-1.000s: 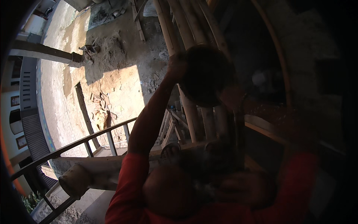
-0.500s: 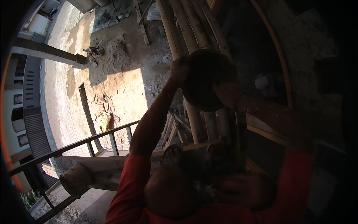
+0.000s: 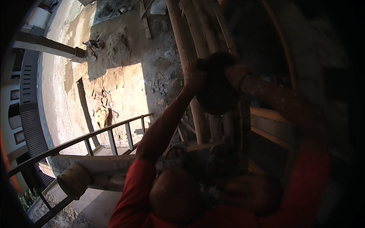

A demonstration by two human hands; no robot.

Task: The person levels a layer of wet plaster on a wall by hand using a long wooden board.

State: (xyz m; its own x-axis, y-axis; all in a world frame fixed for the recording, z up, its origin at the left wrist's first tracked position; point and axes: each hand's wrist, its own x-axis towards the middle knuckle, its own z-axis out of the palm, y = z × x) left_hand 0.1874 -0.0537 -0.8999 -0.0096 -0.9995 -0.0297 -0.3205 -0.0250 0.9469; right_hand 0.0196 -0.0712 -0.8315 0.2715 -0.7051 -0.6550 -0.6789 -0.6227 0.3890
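1. A worker perched high above a sunlit yard grips a dark, rounded pan with both arms stretched out in front — the pan is held up against a cluster of bamboo poles that run from the top of the frame down past the worker's knees.

2. The left hand is closed on the pan's left rim, fingers curled over the edge; its forearm and red sleeve rise from the lower edge of the frame.

3. The right hand clasps the pan's right rim, wrist bent, the dust-streaked forearm running away to the right into deep shadow. How far the fingers wrap behind the rim cannot be told.

4. What the pan holds, if anything, is lost in the dark.

5. Below the pan, a sandalled foot rests on a pale horizontal beam, and the worker's bent knees fill the bottom of the frame.

6. A metal railing with short upright bars curves across the left half, just above the beam.

7. Far beneath lies the ground — sandy soil half in sun and half in shade, scattered with rubble and a long dark plank, beside a paved yard and a concrete column.
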